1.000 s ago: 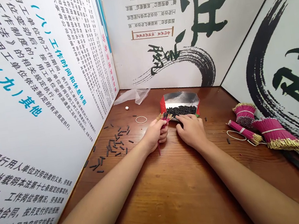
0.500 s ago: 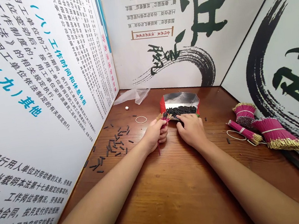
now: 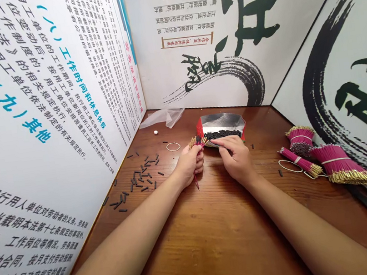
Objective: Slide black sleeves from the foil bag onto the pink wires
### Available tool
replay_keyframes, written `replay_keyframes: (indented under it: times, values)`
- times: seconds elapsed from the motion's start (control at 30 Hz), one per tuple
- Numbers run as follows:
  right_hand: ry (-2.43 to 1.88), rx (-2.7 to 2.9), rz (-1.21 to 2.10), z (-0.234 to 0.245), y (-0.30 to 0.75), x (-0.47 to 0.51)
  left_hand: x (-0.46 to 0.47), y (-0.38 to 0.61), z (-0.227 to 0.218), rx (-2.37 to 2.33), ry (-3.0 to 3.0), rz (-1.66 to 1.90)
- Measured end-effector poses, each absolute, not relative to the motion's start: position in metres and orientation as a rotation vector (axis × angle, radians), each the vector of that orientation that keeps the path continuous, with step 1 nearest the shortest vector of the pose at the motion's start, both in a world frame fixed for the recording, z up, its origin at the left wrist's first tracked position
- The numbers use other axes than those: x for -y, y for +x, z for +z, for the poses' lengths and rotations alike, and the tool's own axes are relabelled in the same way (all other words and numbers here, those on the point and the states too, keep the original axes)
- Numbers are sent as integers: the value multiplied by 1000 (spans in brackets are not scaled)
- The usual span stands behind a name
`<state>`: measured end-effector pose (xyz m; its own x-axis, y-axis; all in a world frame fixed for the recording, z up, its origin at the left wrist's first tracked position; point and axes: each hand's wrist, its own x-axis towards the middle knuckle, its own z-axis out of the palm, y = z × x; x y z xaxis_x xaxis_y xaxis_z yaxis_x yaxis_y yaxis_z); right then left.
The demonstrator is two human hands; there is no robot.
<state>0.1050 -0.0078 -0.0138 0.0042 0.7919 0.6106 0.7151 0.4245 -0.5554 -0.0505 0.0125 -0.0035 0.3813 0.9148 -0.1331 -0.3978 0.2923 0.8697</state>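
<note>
My left hand [image 3: 190, 164] is closed around a bunch of thin magenta wires [image 3: 196, 180] with gold metal tips, which fan out above the fist. Some of the tips carry short black sleeves [image 3: 198, 139]. Just to the right, my right hand [image 3: 236, 155] is pinched, thumb against index finger. A small dark piece, seemingly a black sleeve, shows at its fingertips, close to the wire tips. Behind the right hand lies an open red pouch with a silver lining [image 3: 222, 120], holding a heap of loose black sleeves [image 3: 222, 134].
Loose black sleeves [image 3: 141, 176] are scattered on the wooden table [image 3: 200, 250] at the left. A rubber band [image 3: 173, 147] and clear plastic bag [image 3: 163, 117] lie farther back. Banded magenta wire bundles [image 3: 341, 162] rest at the right. Printed panels [image 3: 193, 62] wall in the table.
My right hand has lifted back from the pouch's front edge, and its fingers have drawn into a pinch by the wire tips. My left hand has barely shifted; the wires in it have turned slightly.
</note>
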Motion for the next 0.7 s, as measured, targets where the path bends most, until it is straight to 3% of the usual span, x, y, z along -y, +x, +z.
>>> replay_keyframes:
  times: [0.7]
  values:
    - [-1236,1724,92,-15,98,10,-11,-50,-1,-750,916,978]
